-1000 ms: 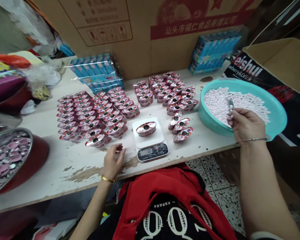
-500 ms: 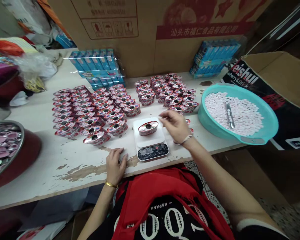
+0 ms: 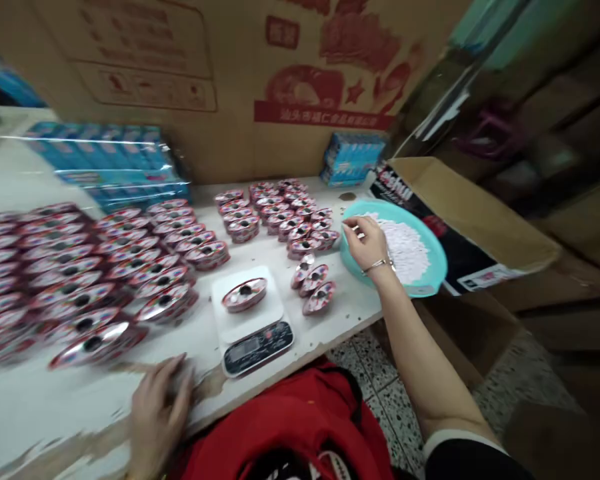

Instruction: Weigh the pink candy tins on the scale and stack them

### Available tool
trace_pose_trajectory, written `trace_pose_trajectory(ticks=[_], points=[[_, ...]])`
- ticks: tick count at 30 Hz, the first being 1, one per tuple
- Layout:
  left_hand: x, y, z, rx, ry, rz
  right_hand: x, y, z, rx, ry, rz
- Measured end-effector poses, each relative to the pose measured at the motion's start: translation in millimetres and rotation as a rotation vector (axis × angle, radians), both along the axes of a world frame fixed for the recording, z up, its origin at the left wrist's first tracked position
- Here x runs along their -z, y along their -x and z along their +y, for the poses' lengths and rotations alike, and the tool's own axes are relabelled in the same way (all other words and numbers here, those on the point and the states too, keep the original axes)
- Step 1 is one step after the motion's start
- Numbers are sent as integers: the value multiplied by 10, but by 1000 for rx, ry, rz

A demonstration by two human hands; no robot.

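My left hand (image 3: 157, 407) rests on the table by its front edge, blurred, with thumb and fingers apart and nothing in it. My right hand (image 3: 366, 243) hovers over the near-left rim of a turquoise basin (image 3: 437, 267) of small white candies (image 3: 407, 250); its fingers are curled toward the thumb, and anything between them is hidden. Between the hands is a white kitchen scale (image 3: 257, 347), its display too blurred to read. On its plate stands one small oval red-and-silver container (image 3: 245, 295) with a dark round hole on top.
Rows of matching containers (image 3: 130, 250) cover the left and middle; several (image 3: 319, 298) stand right of the scale. Blue wrapped packs (image 3: 115, 157) and another blue stack (image 3: 355, 157) stand before a large cardboard box (image 3: 230, 133). An open black carton (image 3: 480, 227) is behind the basin.
My right hand has moved from beside the scale rightward to the basin. The view has swung right. My left hand stays on the table, and the container remains on the scale.
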State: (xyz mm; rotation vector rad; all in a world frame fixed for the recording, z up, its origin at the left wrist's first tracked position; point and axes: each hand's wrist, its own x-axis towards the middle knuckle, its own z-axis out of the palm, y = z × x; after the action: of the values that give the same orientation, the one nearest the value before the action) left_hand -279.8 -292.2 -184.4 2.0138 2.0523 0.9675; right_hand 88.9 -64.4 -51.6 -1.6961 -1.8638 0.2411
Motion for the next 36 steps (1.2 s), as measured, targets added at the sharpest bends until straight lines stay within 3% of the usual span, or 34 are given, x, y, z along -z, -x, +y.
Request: trace_pose_trajectory(ticks=[2,4,6,9,16,20,23,25,27,31,33,36], points=[[-72,-57,154,61,-87,35,-13,-485,190,204,223,-200],[-216,-182,351,125,-156,59,49,-814,312,277,423,-304],[-397,-347,541,166,-195,85,176,-959,376,261,540,-319],[-607,-579,752,184,-200,166,378,-952,397,215,653,-324],[-690,-823,939,261,-99,297,536,-920,405,186,699,-261],[-727,-757,924,195,-144,234,469,-1009,353,219,648,-154],[-672,-581,779,109,-156,154,314,-1009,245,240,533,-25],[-564,-444,621,55,-134,128,150,-869,138,197,435,112],[-418,-326,439,5,-99,126,-42,-570,7,51,376,299],[-137,-213,111,-69,-17,148,-322,351,-247,-458,496,610],[-41,-207,1,-86,15,154,-336,810,-316,-639,624,594],[48,-219,-86,-92,39,153,-247,1308,-337,-760,705,340]])
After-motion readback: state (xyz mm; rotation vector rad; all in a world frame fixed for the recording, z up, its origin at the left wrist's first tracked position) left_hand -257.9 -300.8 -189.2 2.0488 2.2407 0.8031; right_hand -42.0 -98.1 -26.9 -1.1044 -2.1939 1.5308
